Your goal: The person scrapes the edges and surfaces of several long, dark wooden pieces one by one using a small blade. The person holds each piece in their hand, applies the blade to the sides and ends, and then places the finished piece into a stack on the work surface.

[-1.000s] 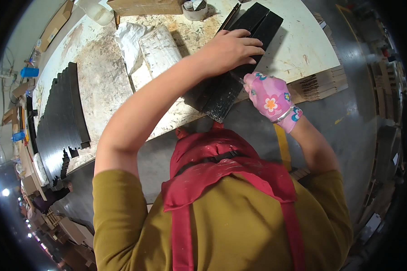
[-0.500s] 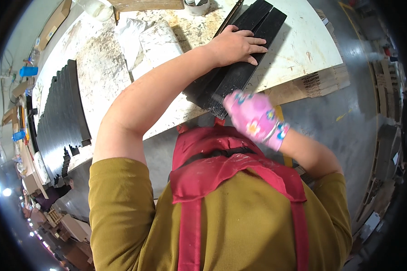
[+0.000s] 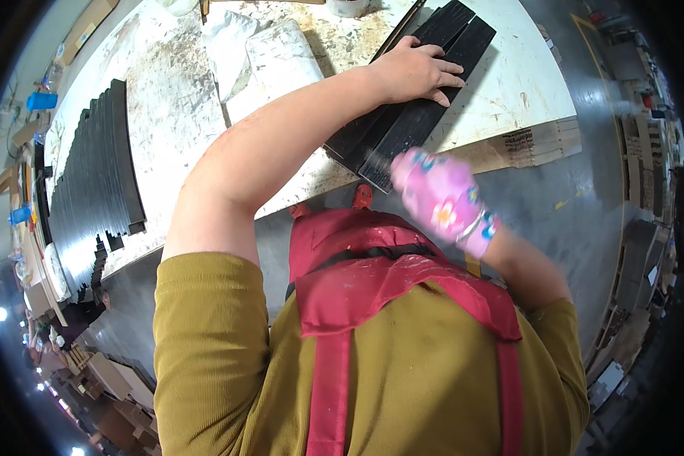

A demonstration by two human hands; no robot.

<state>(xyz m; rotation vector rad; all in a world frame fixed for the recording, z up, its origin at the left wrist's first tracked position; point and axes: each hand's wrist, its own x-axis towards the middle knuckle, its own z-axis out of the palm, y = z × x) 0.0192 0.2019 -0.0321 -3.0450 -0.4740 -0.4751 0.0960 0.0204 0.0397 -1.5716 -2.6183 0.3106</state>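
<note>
My bare left hand (image 3: 419, 72) lies open across several black boards (image 3: 433, 114), its fingers spread and pressing on their upper faces. The boards lie side by side at a slant, with their near ends out over the table's front edge. My right hand (image 3: 437, 190) wears a pink flowered glove and is closed, just beside the near end of the right-hand board. It is smeared by motion. A pale blur shows at its fingertips, and whatever it holds is too unclear to name.
A large row of stacked black strips (image 3: 102, 167) lies at the left of the stained white table (image 3: 167, 114). White wrapped packets (image 3: 281, 61) sit behind my left forearm. A container (image 3: 347, 6) stands at the far edge. Cardboard (image 3: 536, 144) is stacked under the table's right side.
The view has shifted slightly, so the table and boards appear a little to the right. My right hand has moved slightly away from the board's end. My left hand keeps its place on the boards.
</note>
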